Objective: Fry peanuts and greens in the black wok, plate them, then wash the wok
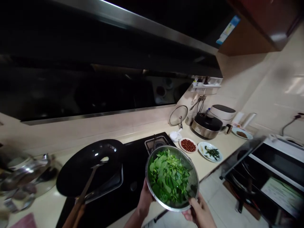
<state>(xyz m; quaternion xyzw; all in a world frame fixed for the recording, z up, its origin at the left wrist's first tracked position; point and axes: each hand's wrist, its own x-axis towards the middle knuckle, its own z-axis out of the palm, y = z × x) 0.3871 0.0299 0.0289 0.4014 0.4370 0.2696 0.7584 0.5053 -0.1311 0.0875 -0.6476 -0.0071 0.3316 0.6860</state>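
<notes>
A round metal colander [196, 171] heaped with chopped leafy greens [169, 177] is held over the right front of the cooktop. My left hand [145, 198] is closed on its left rim, with most fingers hidden beneath. At the lower right rim, my right hand [200, 209] grips it with the thumb on top. To the left, a black wok [76, 167] sits tilted in view on the cooktop. A spatula [89, 182] with a brown handle rests in it, beside a small pale lump [104, 159].
Right of the black cooktop [135, 161] stand a plate of red peanuts [188, 145], a plate of dark green pieces [211, 152], a small white bowl [175, 136] and a lidded electric pan [206, 126]. A range hood [106, 85] hangs low overhead. Metal utensils [26, 174] crowd the left.
</notes>
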